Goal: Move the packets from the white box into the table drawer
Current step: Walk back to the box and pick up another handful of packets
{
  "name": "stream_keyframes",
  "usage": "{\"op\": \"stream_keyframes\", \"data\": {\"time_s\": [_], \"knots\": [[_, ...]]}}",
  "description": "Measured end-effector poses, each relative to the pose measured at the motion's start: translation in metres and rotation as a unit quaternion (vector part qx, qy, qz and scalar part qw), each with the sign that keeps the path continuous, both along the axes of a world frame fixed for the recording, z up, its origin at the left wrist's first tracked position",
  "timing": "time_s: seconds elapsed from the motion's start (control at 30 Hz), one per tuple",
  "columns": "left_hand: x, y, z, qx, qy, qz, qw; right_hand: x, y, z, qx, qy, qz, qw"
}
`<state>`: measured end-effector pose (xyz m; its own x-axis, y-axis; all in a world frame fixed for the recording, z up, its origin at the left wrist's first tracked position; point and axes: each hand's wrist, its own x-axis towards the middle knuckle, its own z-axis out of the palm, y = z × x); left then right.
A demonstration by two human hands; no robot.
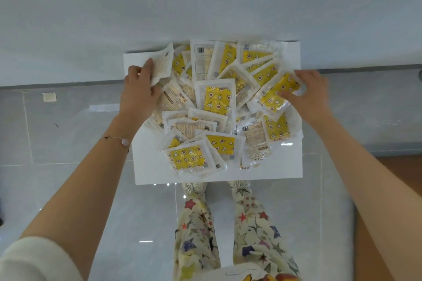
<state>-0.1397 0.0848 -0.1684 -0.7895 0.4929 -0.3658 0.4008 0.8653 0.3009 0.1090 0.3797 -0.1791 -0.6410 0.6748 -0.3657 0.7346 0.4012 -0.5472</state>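
Observation:
A white box [269, 166] lies on the floor against the wall, filled with several clear packets with yellow patterned inserts [217, 100]. My left hand [139, 89] grips a pale packet [161, 64] at the box's far left, thumb over its edge. My right hand [308, 91] pinches a yellow packet [277, 96] at the right side of the pile. The table drawer is not in view.
A white wall [205, 2] rises behind the box, with a grey skirting strip. Glossy grey floor tiles [68, 134] surround the box. A small pale scrap [49, 97] lies at the left. My legs in star-patterned trousers [228, 235] stand just before the box. Wooden flooring [402, 166] shows at the right.

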Motion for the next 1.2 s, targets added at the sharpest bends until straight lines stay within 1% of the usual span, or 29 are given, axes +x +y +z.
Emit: {"op": "stream_keyframes", "data": {"time_s": [0.07, 0.1, 0.17, 0.27, 0.33, 0.37, 0.43, 0.5, 0.57, 0.6, 0.67, 0.7, 0.8, 0.9, 1.0, 1.1, 1.2], "knots": [[0.000, -0.002, 0.001, 0.005, 0.021, 0.009, 1.000, -0.010, 0.001, -0.002, 0.009, -0.004, 0.078, 0.997], [0.001, -0.003, 0.001, 0.016, 0.026, 0.017, 0.999, -0.015, 0.001, -0.002, -0.010, 0.004, 0.092, 0.996], [0.003, -0.006, 0.003, 0.051, 0.033, 0.042, 0.997, -0.023, 0.002, -0.002, -0.061, 0.012, 0.087, 0.994], [0.006, -0.009, 0.011, 0.099, 0.059, 0.097, 0.989, -0.027, 0.001, 0.002, -0.089, 0.009, 0.073, 0.993], [0.008, -0.014, 0.020, 0.151, 0.074, 0.139, 0.976, -0.028, -0.001, 0.004, -0.125, 0.014, 0.035, 0.992], [0.010, -0.017, 0.025, 0.189, 0.066, 0.160, 0.966, -0.027, -0.004, 0.005, -0.142, 0.013, 0.010, 0.990], [0.012, -0.024, 0.033, 0.262, 0.032, 0.200, 0.943, -0.023, -0.006, 0.005, -0.152, 0.003, -0.030, 0.988], [0.016, -0.032, 0.039, 0.307, -0.014, 0.250, 0.918, -0.016, -0.006, 0.008, -0.159, -0.006, -0.065, 0.985], [0.025, -0.038, 0.045, 0.340, -0.082, 0.312, 0.883, -0.008, -0.006, 0.015, -0.174, 0.011, -0.119, 0.977], [0.031, -0.039, 0.049, 0.358, -0.121, 0.343, 0.860, -0.004, -0.006, 0.020, -0.182, 0.025, -0.147, 0.972], [0.045, -0.040, 0.058, 0.393, -0.189, 0.391, 0.811, 0.005, -0.004, 0.029, -0.212, 0.049, -0.198, 0.956], [0.053, -0.039, 0.063, 0.406, -0.214, 0.403, 0.792, 0.009, -0.003, 0.032, -0.237, 0.053, -0.217, 0.945], [0.075, -0.039, 0.076, 0.434, -0.278, 0.413, 0.751, 0.020, -0.003, 0.041, -0.315, 0.048, -0.249, 0.915], [0.094, -0.039, 0.089, 0.440, -0.317, 0.412, 0.732, 0.030, -0.008, 0.049, -0.355, 0.043, -0.264, 0.896], [0.110, -0.037, 0.108, 0.448, -0.340, 0.416, 0.715, 0.038, -0.015, 0.070, -0.371, 0.053, -0.266, 0.888], [0.122, -0.036, 0.137, 0.462, -0.353, 0.418, 0.698, 0.040, -0.024, 0.107, -0.404, 0.082, -0.250, 0.876], [0.131, -0.037, 0.172, 0.466, -0.348, 0.429, 0.691, 0.032, -0.038, 0.151, -0.449, 0.108, -0.214, 0.861]]}}
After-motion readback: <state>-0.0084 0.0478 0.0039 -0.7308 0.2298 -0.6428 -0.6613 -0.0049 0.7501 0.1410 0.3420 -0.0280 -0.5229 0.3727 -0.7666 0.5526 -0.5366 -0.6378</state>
